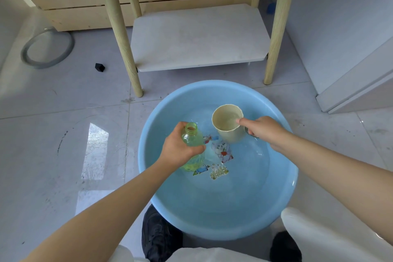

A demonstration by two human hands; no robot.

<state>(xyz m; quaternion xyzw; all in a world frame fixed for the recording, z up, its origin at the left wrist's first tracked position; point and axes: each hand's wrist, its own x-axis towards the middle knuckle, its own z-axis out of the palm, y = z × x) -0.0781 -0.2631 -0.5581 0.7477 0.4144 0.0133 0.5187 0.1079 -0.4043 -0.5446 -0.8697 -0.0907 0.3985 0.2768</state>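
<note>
A light blue basin (219, 215) stands on the tiled floor with water in it and cartoon pictures on its bottom. My left hand (178, 149) grips a clear green bottle (191, 136) around its shoulder; the bottle has no cap and its lower part dips into the water. My right hand (261, 128) holds a beige mug (227, 121) by its handle, thumb lying on the rim. The mug is upright over the basin's far side with some water inside.
A small table with pale wooden legs (121, 38) and a low white shelf (200, 38) stands just beyond the basin. A grey ring (47, 49) and a small black object (99, 67) lie on the floor at left. White furniture (350, 59) is at right. My dark shoes (159, 236) are under the basin's near edge.
</note>
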